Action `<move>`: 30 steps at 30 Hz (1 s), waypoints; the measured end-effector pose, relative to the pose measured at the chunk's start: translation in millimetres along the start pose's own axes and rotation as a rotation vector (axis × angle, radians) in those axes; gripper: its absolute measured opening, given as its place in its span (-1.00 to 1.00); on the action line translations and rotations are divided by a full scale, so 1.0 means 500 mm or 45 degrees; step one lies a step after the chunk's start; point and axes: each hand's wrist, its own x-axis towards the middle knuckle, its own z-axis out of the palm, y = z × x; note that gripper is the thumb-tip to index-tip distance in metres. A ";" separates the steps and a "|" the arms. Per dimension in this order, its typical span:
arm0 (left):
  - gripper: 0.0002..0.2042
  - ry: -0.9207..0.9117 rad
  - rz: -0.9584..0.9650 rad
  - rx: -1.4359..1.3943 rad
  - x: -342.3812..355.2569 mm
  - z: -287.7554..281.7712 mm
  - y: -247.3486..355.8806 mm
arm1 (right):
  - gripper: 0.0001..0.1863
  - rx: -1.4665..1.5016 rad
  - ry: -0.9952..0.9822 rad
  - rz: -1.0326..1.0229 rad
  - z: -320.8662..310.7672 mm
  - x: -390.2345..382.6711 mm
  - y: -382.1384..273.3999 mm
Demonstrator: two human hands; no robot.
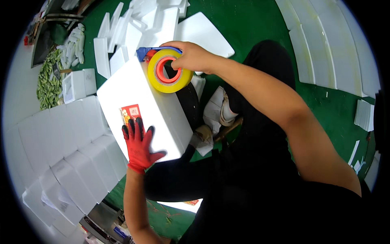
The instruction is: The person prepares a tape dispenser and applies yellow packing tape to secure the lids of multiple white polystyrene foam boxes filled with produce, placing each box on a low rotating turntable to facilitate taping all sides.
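Observation:
A white foam box [118,91] with its lid on stands in front of me between my legs. My left hand [139,146], in a red glove with black fingertips, lies spread on the lid, its fingers over a red printed label [131,112]. My bare right hand [193,57] grips a blue tape dispenser [143,53] carrying a large roll of yellow tape [185,79] with a red core. The dispenser's head is at the far edge of the box. Whether tape is stuck to the box there, I cannot make out.
White foam boxes are stacked along the left [77,175] and the right [321,49]. Loose foam lids and pieces [162,24] lie beyond the box on the green floor [227,16]. A heap of green vegetables [50,81] sits at the far left, beside a small foam box [79,85].

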 end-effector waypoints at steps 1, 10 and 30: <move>-0.03 -0.001 -0.002 0.006 0.006 0.002 0.002 | -0.27 0.003 -0.030 0.040 -0.003 -0.017 0.005; -0.01 0.160 -0.397 -0.021 0.059 0.022 0.115 | -0.25 -0.024 -0.347 0.253 -0.017 -0.423 0.056; -0.44 0.864 -0.787 0.030 0.138 0.036 -0.252 | -0.30 0.196 0.139 0.133 0.049 -0.509 0.096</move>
